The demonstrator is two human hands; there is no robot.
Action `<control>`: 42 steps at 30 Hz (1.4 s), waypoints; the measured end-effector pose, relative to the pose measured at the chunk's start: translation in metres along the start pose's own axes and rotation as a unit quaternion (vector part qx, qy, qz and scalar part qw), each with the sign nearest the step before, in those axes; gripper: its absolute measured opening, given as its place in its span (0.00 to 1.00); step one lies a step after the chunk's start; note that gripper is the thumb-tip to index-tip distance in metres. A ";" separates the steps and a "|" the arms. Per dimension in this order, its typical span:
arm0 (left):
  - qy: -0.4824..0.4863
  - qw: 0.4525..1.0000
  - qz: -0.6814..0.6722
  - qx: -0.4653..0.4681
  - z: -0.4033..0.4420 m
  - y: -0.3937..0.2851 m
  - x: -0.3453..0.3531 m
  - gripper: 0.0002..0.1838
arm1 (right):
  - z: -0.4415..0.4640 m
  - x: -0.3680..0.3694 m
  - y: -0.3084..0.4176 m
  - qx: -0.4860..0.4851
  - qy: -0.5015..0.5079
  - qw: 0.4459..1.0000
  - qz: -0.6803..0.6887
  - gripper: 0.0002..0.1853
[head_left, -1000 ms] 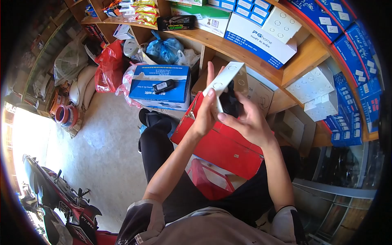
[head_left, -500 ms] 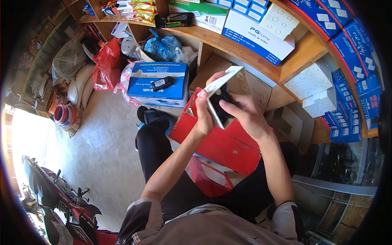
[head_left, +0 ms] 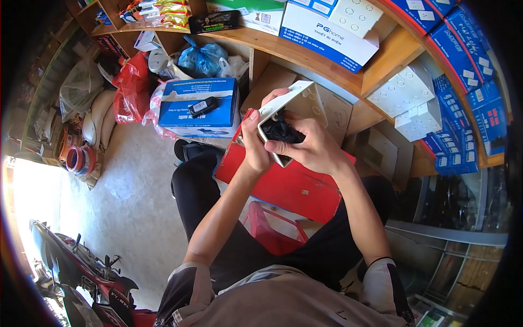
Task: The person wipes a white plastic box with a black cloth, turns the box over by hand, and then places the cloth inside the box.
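Note:
My left hand [head_left: 257, 143] is closed on the left side of a white box [head_left: 287, 100] with round marks on its walls, tilted with its open side toward me. Inside the box is a dark bundle [head_left: 281, 129], perhaps cloth or cable; its kind is unclear. My right hand [head_left: 309, 146] grips this bundle, fingers partly inside the box and thumb at its lower edge. Below both hands lies a red cardboard box [head_left: 283, 188] over my lap, and under it a red plastic stool [head_left: 269, 229] shows between my legs.
A blue carton [head_left: 201, 103] with a small black device [head_left: 203, 107] on top stands at the left. Wooden shelves [head_left: 327, 71] curve round the front and right, holding a PGhome box [head_left: 327, 43] and white boxes [head_left: 403, 90]. A motorbike [head_left: 90, 289] stands at lower left.
The white box has turned so its open side and the dark bundle face me more. My right hand has moved further into it. The whole view has shifted a little.

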State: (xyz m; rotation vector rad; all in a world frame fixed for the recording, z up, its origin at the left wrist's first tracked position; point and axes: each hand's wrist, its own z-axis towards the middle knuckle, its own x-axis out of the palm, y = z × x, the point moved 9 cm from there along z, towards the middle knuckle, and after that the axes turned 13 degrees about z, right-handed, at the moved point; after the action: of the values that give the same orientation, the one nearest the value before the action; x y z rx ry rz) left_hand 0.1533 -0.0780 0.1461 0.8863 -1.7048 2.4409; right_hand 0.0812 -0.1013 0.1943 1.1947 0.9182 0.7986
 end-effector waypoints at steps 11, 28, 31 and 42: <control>0.038 0.972 -0.101 -0.209 0.001 0.032 -0.009 0.39 | -0.009 0.001 -0.016 0.037 0.102 0.982 -0.156 0.20; -0.053 0.973 -0.069 -0.213 0.018 0.033 -0.035 0.41 | -0.048 -0.116 0.063 -0.194 -0.346 0.918 -0.003 0.12; -0.066 0.967 -0.099 -0.224 0.015 0.028 -0.033 0.41 | -0.044 -0.105 0.064 -0.161 -0.347 0.881 -0.277 0.12; -0.031 0.967 -0.095 -0.234 0.014 0.033 -0.022 0.42 | -0.076 -0.143 0.089 -0.218 -0.445 0.813 -0.306 0.10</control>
State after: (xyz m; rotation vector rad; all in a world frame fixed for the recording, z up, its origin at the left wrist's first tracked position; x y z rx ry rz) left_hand 0.1663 -0.0968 0.1108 1.0048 -1.9849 1.7923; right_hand -0.0519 -0.1808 0.2955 0.6492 0.2474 -0.1243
